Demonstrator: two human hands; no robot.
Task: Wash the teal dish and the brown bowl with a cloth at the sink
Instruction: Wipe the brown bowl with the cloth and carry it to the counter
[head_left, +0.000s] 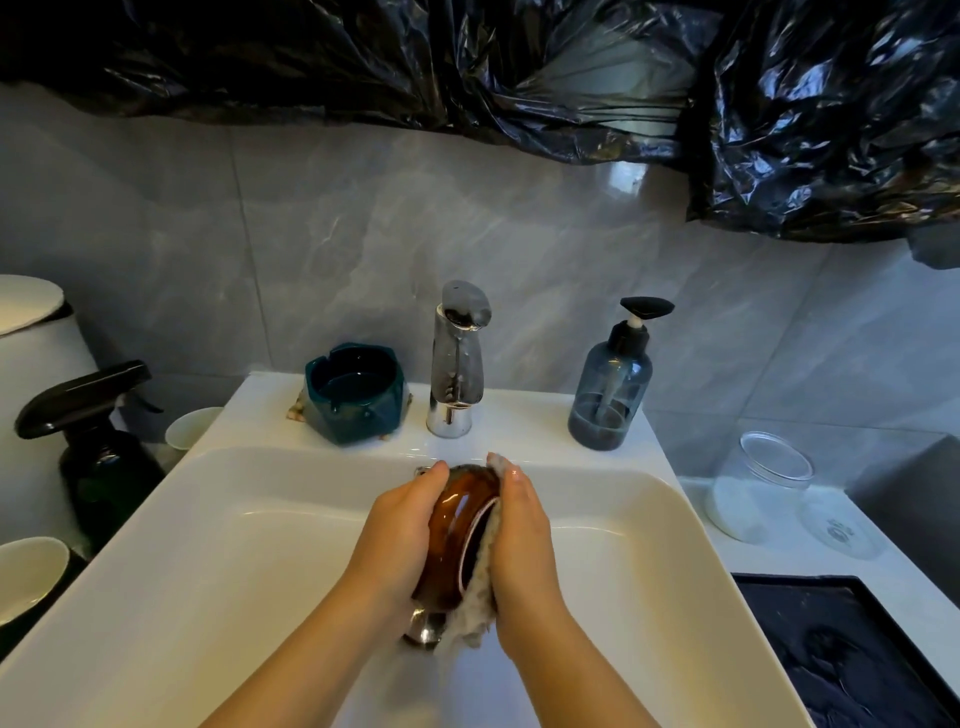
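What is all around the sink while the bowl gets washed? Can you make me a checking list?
Surface: white sink, metal drain under the hands.
Job's things: brown bowl tipped on its side over the basin, cloth against its right side; teal dish on the ledge left of the tap.
Clutter: pump bottle right of the tap; spray bottle and paper cup left of the sink; glass jar on the right counter, lid beside it.
Hands: left hand grips the brown bowl; right hand holds the cloth on it.
Cables: nothing seen.
Surroundings: grey tiled wall, black plastic sheet hung above.
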